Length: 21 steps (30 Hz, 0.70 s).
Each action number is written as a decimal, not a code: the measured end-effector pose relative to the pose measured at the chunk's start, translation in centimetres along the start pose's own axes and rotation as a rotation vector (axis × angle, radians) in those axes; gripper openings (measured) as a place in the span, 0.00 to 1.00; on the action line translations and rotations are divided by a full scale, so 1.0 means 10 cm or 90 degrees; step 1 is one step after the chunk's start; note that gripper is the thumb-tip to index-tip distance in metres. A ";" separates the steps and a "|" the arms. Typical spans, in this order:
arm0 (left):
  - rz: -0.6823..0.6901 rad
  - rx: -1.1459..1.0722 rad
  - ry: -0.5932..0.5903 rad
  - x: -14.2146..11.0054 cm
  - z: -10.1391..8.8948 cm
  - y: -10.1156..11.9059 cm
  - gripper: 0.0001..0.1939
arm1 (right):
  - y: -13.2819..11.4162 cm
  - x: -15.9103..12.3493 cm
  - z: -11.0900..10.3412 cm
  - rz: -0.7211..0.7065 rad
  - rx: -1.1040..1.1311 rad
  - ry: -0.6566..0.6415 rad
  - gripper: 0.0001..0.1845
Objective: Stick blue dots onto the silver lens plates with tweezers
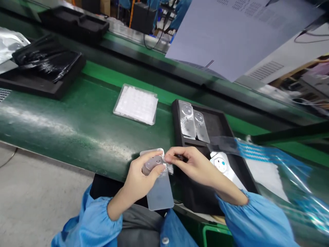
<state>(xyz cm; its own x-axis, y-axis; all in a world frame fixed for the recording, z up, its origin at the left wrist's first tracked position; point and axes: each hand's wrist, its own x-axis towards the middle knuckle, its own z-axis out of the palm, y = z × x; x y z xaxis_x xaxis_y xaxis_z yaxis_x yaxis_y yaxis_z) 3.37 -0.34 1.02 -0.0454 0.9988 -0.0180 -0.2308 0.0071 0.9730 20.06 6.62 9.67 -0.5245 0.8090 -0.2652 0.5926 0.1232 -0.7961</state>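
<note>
My left hand (pixel 138 178) grips a thin grey phone back cover (pixel 160 193) near its top, thumb and fingers at either side of a round grey camera area with small holes. The cover is tilted over the bench's near edge. Beside its upper right edge, my right hand (pixel 196 166) is closed in a pinch, the thumb and index fingertip together. A small clear, crinkled piece (pixel 170 168) shows just under those fingertips. Whatever the pinch holds is too small to make out.
A black foam tray (pixel 216 125) at the right holds covers in clear film (pixel 187 120) and a white-backed cover (pixel 228 169). Blue-striped clear film (pixel 272 157) lies farther right. A clear box of white pieces (pixel 137 104) sits mid-bench. Black bags (pixel 48 56) lie in another tray, left.
</note>
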 end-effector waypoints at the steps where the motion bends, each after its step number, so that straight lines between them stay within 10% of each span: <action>1: 0.004 -0.003 -0.001 -0.01 0.01 0.01 0.14 | 0.02 -0.01 0.00 -0.001 -0.003 -0.004 0.13; 21: 0.057 0.033 0.048 -0.01 0.05 0.02 0.02 | 0.10 -0.10 0.10 0.054 0.075 0.007 0.29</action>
<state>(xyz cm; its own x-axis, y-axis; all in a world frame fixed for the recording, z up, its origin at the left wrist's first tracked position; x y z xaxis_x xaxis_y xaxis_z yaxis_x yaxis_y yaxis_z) 3.83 -0.40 1.30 -0.1370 0.9891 0.0547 -0.1721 -0.0781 0.9820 20.58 5.37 8.57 -0.4681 0.8201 -0.3290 0.5586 -0.0139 -0.8293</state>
